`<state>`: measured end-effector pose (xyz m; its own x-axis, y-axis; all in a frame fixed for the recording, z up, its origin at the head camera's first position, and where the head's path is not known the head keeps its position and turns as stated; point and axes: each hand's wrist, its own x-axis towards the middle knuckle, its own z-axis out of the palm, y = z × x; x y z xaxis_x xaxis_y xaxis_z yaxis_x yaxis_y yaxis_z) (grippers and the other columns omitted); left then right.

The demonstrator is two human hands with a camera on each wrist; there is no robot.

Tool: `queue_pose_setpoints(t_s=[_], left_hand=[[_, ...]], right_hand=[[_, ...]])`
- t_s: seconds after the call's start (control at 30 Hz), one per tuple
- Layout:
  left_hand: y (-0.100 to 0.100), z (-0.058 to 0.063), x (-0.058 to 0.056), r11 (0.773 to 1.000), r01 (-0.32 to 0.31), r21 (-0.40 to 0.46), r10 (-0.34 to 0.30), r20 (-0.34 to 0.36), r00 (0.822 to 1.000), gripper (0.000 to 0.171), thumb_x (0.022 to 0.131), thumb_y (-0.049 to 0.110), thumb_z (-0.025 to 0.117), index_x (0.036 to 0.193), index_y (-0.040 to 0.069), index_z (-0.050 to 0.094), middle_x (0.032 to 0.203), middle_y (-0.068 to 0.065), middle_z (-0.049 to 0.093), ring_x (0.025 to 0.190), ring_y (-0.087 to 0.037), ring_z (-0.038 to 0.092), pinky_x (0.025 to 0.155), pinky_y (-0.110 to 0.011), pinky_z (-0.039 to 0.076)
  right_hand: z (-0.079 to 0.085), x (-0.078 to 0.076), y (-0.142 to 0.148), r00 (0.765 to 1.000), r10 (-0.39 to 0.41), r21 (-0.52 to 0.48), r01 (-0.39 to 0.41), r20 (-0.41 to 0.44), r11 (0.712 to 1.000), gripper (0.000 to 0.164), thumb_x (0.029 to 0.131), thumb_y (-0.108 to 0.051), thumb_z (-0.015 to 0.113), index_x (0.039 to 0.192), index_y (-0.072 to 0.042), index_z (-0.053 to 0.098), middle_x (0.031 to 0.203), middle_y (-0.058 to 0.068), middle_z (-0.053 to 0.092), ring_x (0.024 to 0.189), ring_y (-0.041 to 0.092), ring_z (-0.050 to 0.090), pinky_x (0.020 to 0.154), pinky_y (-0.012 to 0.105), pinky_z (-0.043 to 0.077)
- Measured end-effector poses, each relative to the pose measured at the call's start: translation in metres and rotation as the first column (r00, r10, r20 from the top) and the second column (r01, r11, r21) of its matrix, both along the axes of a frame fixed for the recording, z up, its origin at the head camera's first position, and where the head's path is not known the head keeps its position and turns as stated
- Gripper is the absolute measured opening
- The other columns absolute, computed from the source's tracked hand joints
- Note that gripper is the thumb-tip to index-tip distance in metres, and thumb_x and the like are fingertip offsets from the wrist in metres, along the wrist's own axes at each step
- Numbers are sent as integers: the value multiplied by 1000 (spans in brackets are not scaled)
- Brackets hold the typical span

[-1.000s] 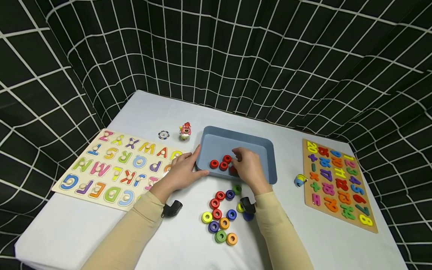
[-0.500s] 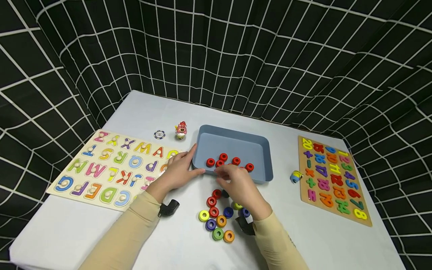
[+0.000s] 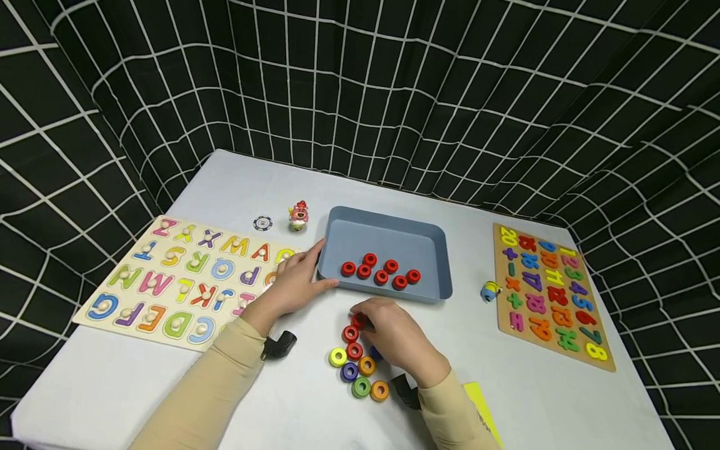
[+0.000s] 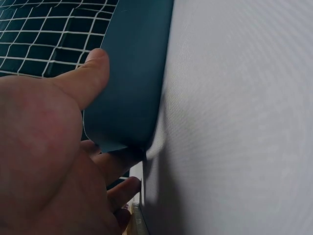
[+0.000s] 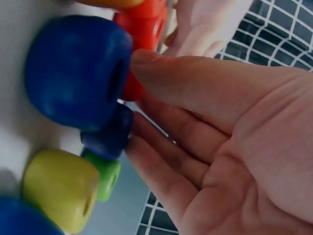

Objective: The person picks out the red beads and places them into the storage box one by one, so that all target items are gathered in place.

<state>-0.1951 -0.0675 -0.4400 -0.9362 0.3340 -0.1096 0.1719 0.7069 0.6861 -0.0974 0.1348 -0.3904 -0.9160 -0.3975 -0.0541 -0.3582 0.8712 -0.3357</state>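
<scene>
In the head view my left hand (image 3: 295, 281) rests on the near left corner of a blue-grey tray (image 3: 385, 215); its thumb and fingers lie fairly straight against the outside walls. Several red ring beads (image 3: 380, 277) are in the tray, along its near side. My right hand (image 3: 396, 334) is over the loose beads before the tray. It pinches a red bead (image 5: 132, 88) between thumb and fingers, partly hidden by the thumb. Close by in the right wrist view are blue beads (image 5: 78, 73), a yellow bead (image 5: 61, 191) and a green bead (image 5: 108, 176).
A letter puzzle board (image 3: 180, 281) lies at left, a number puzzle board (image 3: 554, 294) at right. Behind are a poker chip (image 3: 262, 223) and a pink figurine (image 3: 299, 215); a small blue-yellow figurine (image 3: 490, 290) stands right of the tray. A yellow piece (image 3: 480, 406) shows beside my right forearm.
My right hand has left the tray, where more red beads now show, and moved toward me to the beads on the table. The left hand stays at the tray corner.
</scene>
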Motion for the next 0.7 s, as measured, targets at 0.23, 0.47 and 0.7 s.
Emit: queue_pose_setpoints(t_s=[0.23, 0.47, 0.7], left_hand=[[-1, -2, 0, 1000, -5, 14, 5, 13, 1000, 90, 87, 57, 61, 155, 29, 10, 151, -16, 41, 142, -37, 26, 115, -57, 19], [-1, -2, 1, 1000, -10, 14, 10, 21, 1000, 90, 87, 56, 62, 155, 29, 10, 150, -17, 40, 142, -37, 26, 115, -58, 19], [0, 0, 0, 1000, -11, 22, 11, 20, 1000, 91, 86, 56, 63, 156, 27, 11, 151, -16, 40, 142, -37, 27, 115, -57, 18]], right_hand=[[-6, -1, -3, 994, 26, 75, -18, -110, 997, 26, 79, -5, 76, 103, -14, 72, 95, -5, 69, 91, 12, 61, 83, 29, 53], [-5, -2, 0, 991, -13, 30, 17, -136, 999, 25, 79, -8, 77, 103, -15, 71, 97, -6, 69, 94, 12, 60, 84, 29, 52], [16, -16, 26, 975, -189, -165, 169, -113, 972, 34, 82, -6, 75, 114, -13, 68, 109, 1, 67, 98, 20, 64, 82, 36, 54]])
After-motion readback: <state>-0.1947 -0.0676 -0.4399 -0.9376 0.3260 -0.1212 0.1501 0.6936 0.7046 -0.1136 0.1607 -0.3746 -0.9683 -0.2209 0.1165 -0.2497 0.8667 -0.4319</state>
